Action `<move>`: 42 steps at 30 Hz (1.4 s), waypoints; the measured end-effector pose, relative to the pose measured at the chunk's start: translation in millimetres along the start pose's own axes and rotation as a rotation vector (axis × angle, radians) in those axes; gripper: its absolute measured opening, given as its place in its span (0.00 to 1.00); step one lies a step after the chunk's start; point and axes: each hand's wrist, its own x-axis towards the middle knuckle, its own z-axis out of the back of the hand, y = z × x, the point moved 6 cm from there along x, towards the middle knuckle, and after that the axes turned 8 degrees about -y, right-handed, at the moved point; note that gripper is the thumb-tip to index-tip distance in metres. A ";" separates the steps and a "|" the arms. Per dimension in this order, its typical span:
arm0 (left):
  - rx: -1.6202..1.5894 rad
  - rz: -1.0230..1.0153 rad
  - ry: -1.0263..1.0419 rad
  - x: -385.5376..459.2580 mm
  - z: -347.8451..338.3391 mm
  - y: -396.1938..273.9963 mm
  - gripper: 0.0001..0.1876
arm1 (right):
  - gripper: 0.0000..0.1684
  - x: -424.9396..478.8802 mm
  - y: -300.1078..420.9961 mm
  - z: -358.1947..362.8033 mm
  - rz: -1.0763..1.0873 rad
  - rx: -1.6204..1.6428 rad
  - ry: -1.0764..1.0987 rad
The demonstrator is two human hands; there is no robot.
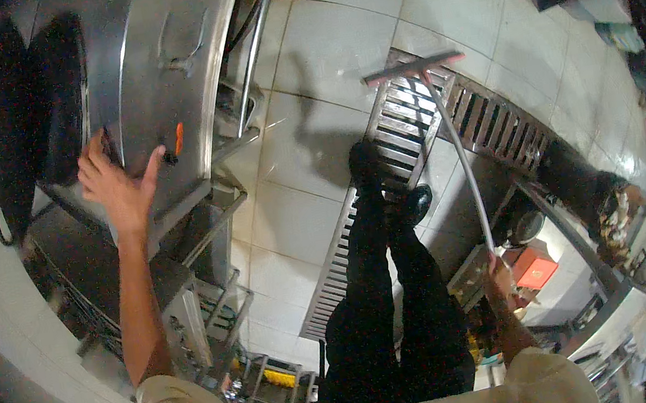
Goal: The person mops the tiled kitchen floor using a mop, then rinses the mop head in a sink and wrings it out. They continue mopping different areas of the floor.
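My right hand (500, 282) is closed around the handle of a floor squeegee (458, 147). Its wide head lies over the metal drain grate (404, 123) in the tiled floor. On the left, my left hand (120, 188) is spread above a stainless steel counter (156, 95), holding nothing; whether it touches the surface I cannot tell. Just right of its thumb lies a small orange object (179, 138) with a dark part beside it. Large dark round pans (11, 132) stand upright against the wall, beyond the fingers.
More slotted grating (496, 123) runs right across the floor, and a long strip (335, 273) runs beside my legs. A metal rack (268, 386) stands at lower left. An orange-red box (535, 267) is near my right hand. Metal rails edge the counter.
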 end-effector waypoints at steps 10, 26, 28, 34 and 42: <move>-0.030 -0.092 -0.129 -4.5 -11.2 6.0 0.53 | 0.29 139.3 260.6 -63.6 0.504 0.272 -0.121; -0.178 -0.007 -0.092 -14.7 2.2 21.0 0.49 | 0.22 -24.0 -77.4 -55.5 0.703 -0.597 -0.150; -0.236 -0.001 -0.144 -22.9 16.3 22.6 0.47 | 0.19 -61.5 -68.0 -7.2 0.568 -0.432 -0.031; -0.339 -0.124 -0.151 -114.3 85.2 60.5 0.37 | 0.16 -163.2 -88.0 -5.9 0.206 -0.150 0.038; -0.101 -0.052 0.157 -302.7 183.3 171.0 0.31 | 0.24 -288.6 144.5 -254.2 0.241 0.216 0.201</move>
